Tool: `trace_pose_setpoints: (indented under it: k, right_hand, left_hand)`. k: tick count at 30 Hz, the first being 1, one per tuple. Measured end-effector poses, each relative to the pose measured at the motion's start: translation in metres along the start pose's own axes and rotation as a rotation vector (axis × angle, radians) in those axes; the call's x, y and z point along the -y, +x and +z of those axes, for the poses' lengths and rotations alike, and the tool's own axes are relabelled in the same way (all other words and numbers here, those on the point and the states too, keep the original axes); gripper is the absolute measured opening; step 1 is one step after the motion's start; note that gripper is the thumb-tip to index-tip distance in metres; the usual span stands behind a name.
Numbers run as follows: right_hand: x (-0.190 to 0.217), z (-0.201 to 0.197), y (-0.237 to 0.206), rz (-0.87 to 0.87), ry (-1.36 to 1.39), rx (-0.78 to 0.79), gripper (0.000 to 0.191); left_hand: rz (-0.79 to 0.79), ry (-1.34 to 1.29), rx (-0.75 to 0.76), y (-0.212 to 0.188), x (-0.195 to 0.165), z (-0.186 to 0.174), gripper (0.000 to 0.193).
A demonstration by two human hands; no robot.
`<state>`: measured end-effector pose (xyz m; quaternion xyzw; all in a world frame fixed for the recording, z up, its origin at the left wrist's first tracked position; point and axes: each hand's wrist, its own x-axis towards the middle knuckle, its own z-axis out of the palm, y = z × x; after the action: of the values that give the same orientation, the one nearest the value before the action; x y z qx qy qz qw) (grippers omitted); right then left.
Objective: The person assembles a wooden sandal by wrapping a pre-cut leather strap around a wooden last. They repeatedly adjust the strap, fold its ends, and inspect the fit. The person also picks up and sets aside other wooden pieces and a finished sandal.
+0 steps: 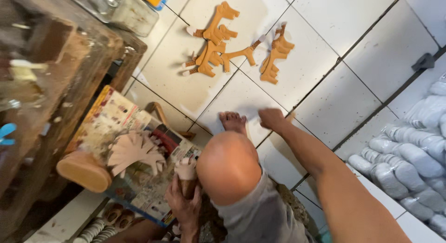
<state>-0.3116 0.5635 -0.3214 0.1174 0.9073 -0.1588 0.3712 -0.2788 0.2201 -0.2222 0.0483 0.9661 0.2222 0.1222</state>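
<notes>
My left hand (184, 206) grips the dark handle of a brush-like tool (186, 171) with a pale, lumpy head, held upright beside my bare knee (227, 166). Just left of it, pale leather-like cutouts (134, 152) lie fanned on a sheet of newspaper (116, 117). My right hand (272, 119) reaches forward to the white floor tiles, fingers curled, next to my foot (233, 121). A small tan piece (291, 115) pokes out from its far side. Farther ahead, tan cutouts (216, 41) lie in one cluster on the tiles, with a second cluster (277, 52) to their right.
A worn wooden bench (60, 71) with clutter stands on the left, and a clear plastic box (132, 13) sits at its far end. A tan wooden block (83, 171) rests on the newspaper. Wrapped pale bundles (409, 150) are stacked at the right.
</notes>
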Motion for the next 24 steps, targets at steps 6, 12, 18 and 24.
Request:
trace_pose_setpoints:
  k: [6, 12, 18, 24]
  right_hand:
    - [-0.018, -0.01, -0.108, 0.375, 0.628, -0.566, 0.025]
    - [-0.031, -0.074, -0.229, -0.009, 1.113, -1.095, 0.016]
    - [-0.009, -0.113, -0.349, -0.179, 1.295, -1.111, 0.02]
    - [0.024, -0.119, -0.415, -0.417, 1.621, -1.099, 0.018]
  left_hand:
    - [-0.065, 0.044, -0.004, -0.028, 0.0, -0.018, 0.087]
    - [0.054, -0.213, -0.173, -0.083, 0.007, -0.047, 0.091]
    - [0.31, -0.383, -0.384, -0.143, -0.011, -0.08, 0.065]
    - [0.624, -0.61, -0.19, -0.157, -0.07, -0.115, 0.042]
